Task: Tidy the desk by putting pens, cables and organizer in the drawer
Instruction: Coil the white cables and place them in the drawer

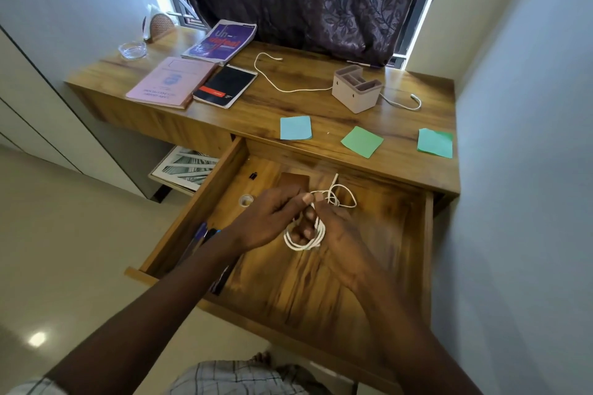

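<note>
**Two hands coil one white cable above the open drawer**

The left hand (272, 218) and right hand (340, 234) meet over the wooden drawer (321, 282), both closed around one coiled white cable (305, 237); a loose loop sticks up past the fingertips. Left of the left hand, several pens (202, 236) lie against the drawer wall; I cannot count them. Beyond the hands, on the wood-grain bench (288, 106), sit one second white cable (288, 86), snaking past one boxy pale organizer (356, 90), three square sticky notes (295, 128) and three books (221, 42). One glass dish (132, 50) stands far left.
</note>
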